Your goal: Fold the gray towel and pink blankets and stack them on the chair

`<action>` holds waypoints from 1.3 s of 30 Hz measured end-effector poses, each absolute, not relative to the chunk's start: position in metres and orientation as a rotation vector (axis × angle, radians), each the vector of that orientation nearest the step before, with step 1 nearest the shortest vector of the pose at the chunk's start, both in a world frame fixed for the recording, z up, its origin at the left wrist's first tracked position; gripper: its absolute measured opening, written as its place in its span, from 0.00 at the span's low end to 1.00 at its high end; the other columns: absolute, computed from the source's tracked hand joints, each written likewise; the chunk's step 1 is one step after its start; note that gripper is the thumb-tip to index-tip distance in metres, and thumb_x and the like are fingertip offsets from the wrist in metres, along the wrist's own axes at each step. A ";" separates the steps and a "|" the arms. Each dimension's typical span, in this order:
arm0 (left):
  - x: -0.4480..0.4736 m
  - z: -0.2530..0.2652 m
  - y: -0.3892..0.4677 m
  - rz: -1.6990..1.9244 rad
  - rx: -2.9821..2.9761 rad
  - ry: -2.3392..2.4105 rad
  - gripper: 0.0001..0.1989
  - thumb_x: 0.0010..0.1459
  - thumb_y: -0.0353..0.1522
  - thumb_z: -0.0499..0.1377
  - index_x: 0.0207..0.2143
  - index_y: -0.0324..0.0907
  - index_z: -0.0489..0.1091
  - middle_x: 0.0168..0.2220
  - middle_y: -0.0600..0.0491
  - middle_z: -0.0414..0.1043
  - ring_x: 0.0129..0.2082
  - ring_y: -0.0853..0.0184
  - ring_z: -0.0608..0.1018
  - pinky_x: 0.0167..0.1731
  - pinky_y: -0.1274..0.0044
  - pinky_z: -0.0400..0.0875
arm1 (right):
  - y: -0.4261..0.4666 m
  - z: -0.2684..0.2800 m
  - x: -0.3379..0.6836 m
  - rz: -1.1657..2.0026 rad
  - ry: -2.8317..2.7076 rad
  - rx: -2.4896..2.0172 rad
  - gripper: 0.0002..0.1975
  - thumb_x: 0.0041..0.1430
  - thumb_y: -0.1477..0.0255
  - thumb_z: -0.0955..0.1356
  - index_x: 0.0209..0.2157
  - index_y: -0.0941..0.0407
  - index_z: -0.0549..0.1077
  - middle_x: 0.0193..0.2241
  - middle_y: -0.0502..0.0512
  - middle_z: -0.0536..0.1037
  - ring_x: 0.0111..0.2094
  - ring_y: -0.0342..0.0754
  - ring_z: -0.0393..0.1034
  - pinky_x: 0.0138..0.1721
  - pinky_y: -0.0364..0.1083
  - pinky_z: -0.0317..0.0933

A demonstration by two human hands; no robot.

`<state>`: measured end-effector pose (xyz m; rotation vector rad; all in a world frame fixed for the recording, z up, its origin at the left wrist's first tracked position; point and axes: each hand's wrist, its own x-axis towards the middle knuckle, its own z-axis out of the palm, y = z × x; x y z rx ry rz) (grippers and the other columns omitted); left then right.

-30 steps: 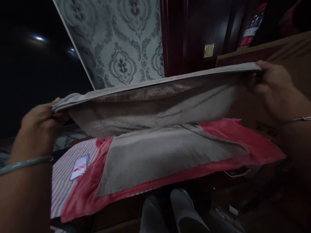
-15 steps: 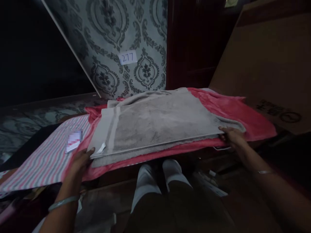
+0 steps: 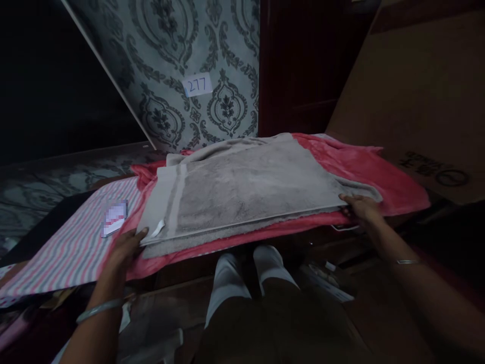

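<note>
A grey towel (image 3: pixel 246 187) lies folded in layers, with a pale band and a small white tag at its left end. My left hand (image 3: pixel 127 247) pinches its near left corner between thumb and fingers. At the near right corner, my right hand (image 3: pixel 359 207) grips the same edge. The edge between both hands looks drawn fairly straight. Underneath spreads a pink-red plush cloth (image 3: pixel 397 182), showing along the front and at the right. To the left is a striped pink, white and grey cloth (image 3: pixel 71 242).
A small card or packet (image 3: pixel 114 217), partly blurred out, rests on the striped cloth. A large cardboard box (image 3: pixel 420 101) stands at the right. Behind is patterned wallpaper (image 3: pixel 162 65) with a paper label (image 3: pixel 197 84) reading 277. My white-socked feet (image 3: pixel 231 278) are below the front edge.
Both hands keep their hold on the towel's near corners, and the towel lies almost the same. The view has shifted slightly.
</note>
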<state>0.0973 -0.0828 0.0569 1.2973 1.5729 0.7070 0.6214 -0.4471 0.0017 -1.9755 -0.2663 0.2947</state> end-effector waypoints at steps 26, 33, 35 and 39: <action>0.381 0.075 -0.049 0.250 3.020 0.980 0.19 0.62 0.26 0.53 0.54 0.40 0.73 0.56 0.42 0.73 0.56 0.55 0.73 0.55 0.68 0.68 | -0.213 0.047 0.577 -0.018 -1.516 -2.399 0.18 0.65 0.75 0.64 0.55 0.59 0.74 0.54 0.64 0.73 0.54 0.53 0.70 0.55 0.46 0.60; 0.398 0.061 -0.024 0.203 3.054 0.947 0.11 0.60 0.29 0.59 0.45 0.41 0.75 0.49 0.43 0.75 0.52 0.55 0.74 0.50 0.68 0.69 | -0.197 0.040 0.582 -0.078 -1.641 -2.483 0.16 0.67 0.79 0.58 0.48 0.60 0.73 0.48 0.66 0.74 0.52 0.53 0.69 0.51 0.47 0.60; 0.401 0.059 -0.020 0.191 3.051 0.925 0.08 0.61 0.28 0.58 0.41 0.41 0.75 0.45 0.44 0.76 0.50 0.57 0.74 0.49 0.69 0.69 | -0.198 0.040 0.584 -0.092 -1.681 -2.516 0.16 0.67 0.80 0.56 0.49 0.60 0.71 0.47 0.66 0.74 0.51 0.53 0.69 0.48 0.47 0.60; 0.406 0.061 -0.016 0.248 3.030 0.949 0.10 0.64 0.28 0.52 0.43 0.40 0.72 0.47 0.43 0.73 0.52 0.55 0.72 0.52 0.66 0.66 | -0.199 0.044 0.588 -0.184 -1.618 -2.529 0.17 0.68 0.79 0.55 0.50 0.59 0.69 0.48 0.67 0.72 0.49 0.54 0.69 0.45 0.47 0.60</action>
